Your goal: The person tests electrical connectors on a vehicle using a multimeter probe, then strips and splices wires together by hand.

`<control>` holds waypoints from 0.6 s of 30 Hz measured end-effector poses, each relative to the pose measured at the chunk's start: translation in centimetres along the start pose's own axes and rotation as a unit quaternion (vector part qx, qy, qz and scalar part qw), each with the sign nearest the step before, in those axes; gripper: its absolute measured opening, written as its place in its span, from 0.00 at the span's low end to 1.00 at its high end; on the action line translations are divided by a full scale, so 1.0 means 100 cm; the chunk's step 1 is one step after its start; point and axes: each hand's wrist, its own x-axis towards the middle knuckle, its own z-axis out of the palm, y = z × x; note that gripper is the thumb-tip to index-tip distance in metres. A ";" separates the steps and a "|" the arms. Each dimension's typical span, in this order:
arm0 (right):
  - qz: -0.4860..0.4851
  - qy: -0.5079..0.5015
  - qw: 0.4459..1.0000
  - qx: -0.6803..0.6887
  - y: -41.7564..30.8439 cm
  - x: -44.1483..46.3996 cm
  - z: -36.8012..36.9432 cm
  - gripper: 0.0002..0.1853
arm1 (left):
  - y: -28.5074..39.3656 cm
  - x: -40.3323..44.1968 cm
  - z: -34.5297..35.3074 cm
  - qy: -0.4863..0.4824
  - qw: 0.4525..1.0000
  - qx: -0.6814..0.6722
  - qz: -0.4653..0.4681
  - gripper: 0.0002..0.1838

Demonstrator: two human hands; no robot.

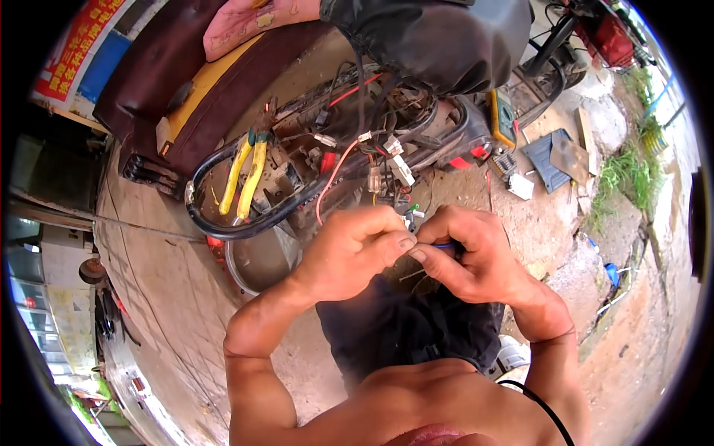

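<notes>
My left hand [357, 249] and my right hand [468, 253] meet fingertip to fingertip below the open vehicle frame [260, 227]. Both are closed in a pinch. A bit of blue wire [444, 246] shows at my right hand's fingers; what the left fingertips hold is too small to make out. Just beyond the hands are white connectors [401, 171] and a bundle of loose wires. A pink wire [338, 171] runs down toward my left hand. Yellow-handled pliers [253, 178] lie on the frame to the left.
A maroon seat [141, 74] with a person's pink sleeve [260, 22] over it is at the upper left. A black cover [446, 44] hangs at the top. A yellow multimeter [503, 119] and a dark tray [550, 160] are at the right. A round basin [260, 260] sits below the frame.
</notes>
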 end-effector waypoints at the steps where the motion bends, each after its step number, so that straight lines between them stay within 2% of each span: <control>1: 0.008 -0.008 1.000 0.014 0.001 0.001 0.000 0.05 | -0.002 -0.002 -0.001 0.003 1.000 -0.007 -0.001 0.11; 6: 0.028 -0.024 0.997 0.072 0.009 0.004 0.001 0.06 | -0.007 -0.009 -0.003 0.025 0.999 0.005 0.031 0.06; 9: 0.066 -0.049 0.989 0.125 0.010 0.003 0.001 0.07 | -0.005 -0.011 -0.008 0.026 0.984 0.142 0.104 0.04; 12: 0.104 -0.076 0.980 0.153 0.007 0.003 -0.003 0.07 | -0.002 -0.012 -0.008 0.064 0.959 0.186 0.202 0.06; 13: 0.118 -0.039 0.973 0.193 0.009 0.001 -0.004 0.07 | -0.001 -0.014 -0.011 0.124 0.962 0.123 0.210 0.05; 14: 0.132 -0.003 0.963 0.233 0.010 -0.001 -0.005 0.07 | 0.000 -0.018 -0.017 0.182 0.957 0.060 0.217 0.07; 16: 0.115 0.039 0.972 0.203 0.017 -0.002 -0.008 0.07 | 0.011 -0.019 -0.032 0.221 0.958 0.062 0.173 0.16; 18: 0.084 0.022 0.988 0.129 0.017 -0.003 -0.006 0.06 | 0.018 -0.015 -0.017 0.187 0.980 0.052 0.049 0.23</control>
